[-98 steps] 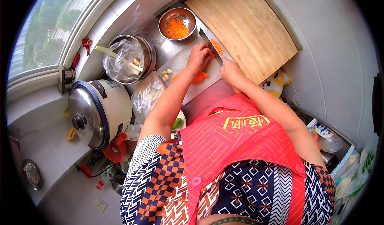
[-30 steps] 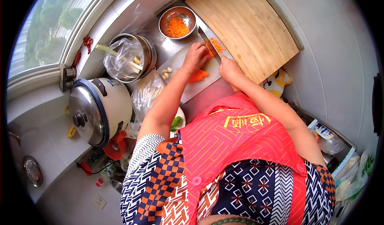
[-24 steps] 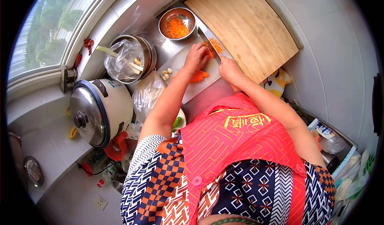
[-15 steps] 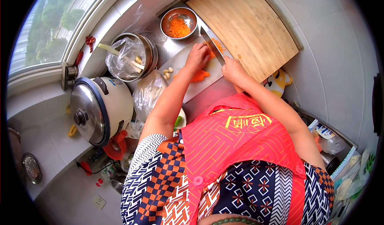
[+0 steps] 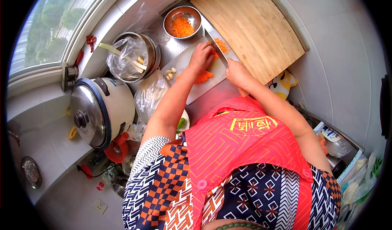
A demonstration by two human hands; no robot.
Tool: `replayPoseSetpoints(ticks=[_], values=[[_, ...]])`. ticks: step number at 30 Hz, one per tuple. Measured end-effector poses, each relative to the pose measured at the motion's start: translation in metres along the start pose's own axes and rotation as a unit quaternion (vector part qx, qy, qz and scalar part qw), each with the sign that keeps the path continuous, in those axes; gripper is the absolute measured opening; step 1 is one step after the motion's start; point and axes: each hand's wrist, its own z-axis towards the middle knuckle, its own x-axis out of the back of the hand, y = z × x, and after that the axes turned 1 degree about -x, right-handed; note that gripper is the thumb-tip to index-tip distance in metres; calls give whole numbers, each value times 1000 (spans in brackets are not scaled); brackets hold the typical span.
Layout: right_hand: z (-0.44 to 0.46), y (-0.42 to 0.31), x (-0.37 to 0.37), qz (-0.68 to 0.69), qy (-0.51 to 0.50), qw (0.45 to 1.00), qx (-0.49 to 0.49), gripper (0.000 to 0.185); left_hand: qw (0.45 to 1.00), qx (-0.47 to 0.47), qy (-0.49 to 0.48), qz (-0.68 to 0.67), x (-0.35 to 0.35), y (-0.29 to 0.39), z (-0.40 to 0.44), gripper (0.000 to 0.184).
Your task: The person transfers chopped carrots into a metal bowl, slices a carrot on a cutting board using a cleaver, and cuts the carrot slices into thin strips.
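My right hand (image 5: pixel 237 72) is wrapped round the handle of a kitchen knife (image 5: pixel 217 48), its blade lying across a pale cutting board (image 5: pixel 199 90). Left of the blade, the curled fingers of my left hand (image 5: pixel 201 56) press on a piece of carrot (image 5: pixel 214 56), mostly hidden beneath them. Carrot shreds (image 5: pixel 221 45) lie on the far side of the blade. Nearer to me, carrot slices (image 5: pixel 201 77) rest beside my left wrist, and several garlic cloves (image 5: pixel 170 75) sit at the board's left. Behind stands a metal bowl (image 5: pixel 182 32) holding chopped carrot.
A large wooden board (image 5: pixel 249 25) fills the right side of the counter. On the left are a metal pot (image 5: pixel 153 58) with a plastic bag in it, another plastic bag (image 5: pixel 150 93) and a rice cooker (image 5: pixel 116 103). A plate (image 5: pixel 186 119) with green vegetable is near my left forearm.
Both hands stay in nearly the same place, with only a slight shift of the knife and the left fingers at the carrot. The view has moved very little.
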Motion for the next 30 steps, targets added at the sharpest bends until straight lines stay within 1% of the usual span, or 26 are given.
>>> replayPoseSetpoints(ticks=[3, 5, 7, 12, 15, 18, 30], values=[[13, 5, -10, -12, 8, 1000, 6, 21, 1000, 13, -20, -6, 2, 0, 0, 23], [16, 6, -15, -8, 13, 1000, -8, 21, 1000, 0, 2, -11, 0, 1, 1, 21], [12, -7, -10, 4, 15, 999, -33, 21, 1000, -6, 11, -10, -2, -2, 1, 21], [20, 9, -23, 1, 32, 999, -22, 21, 1000, 11, -8, -25, 2, -1, -1, 25], [23, 12, -26, 0, 39, 999, -14, 21, 1000, 2, 10, -29, 6, 3, -2, 27], [24, 16, -27, 3, 44, 999, -7, 20, 1000, 2, -2, -21, 6, 3, -3, 28], [23, 16, -23, 9, 52, 999, 12, 23, 1000, 0, 11, -2, -1, -2, -4, 22]])
